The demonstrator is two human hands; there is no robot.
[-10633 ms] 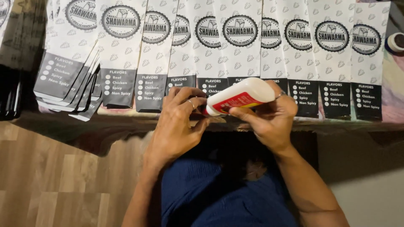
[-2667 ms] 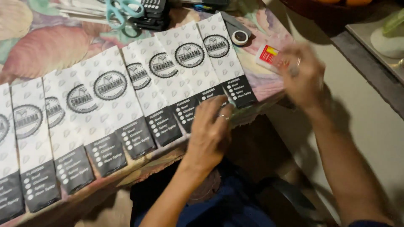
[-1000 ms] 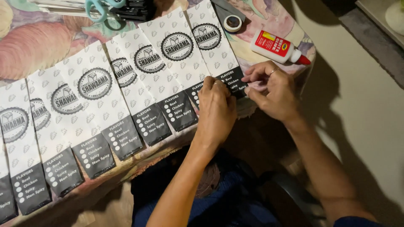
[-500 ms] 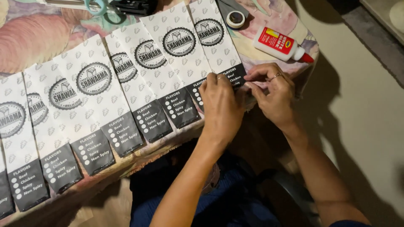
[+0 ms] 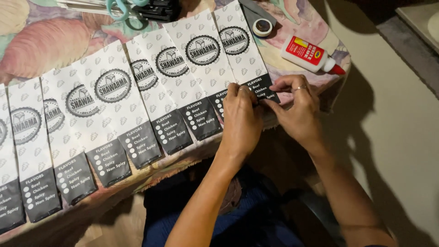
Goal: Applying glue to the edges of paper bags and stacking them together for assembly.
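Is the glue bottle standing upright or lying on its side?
Lying on its side: the glue bottle rests flat on the tablecloth, red cap pointing toward the table's right edge.

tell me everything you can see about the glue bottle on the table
The glue bottle is a small white plastic squeeze bottle with a red label and a red pointed cap. It lies on its side on the floral tablecloth near the table's right edge, cap pointing right and slightly toward the person. The cap looks to be on. Neither hand touches it; the right hand is nearest, just below it. A small tape roll lies up-left of it, apart.
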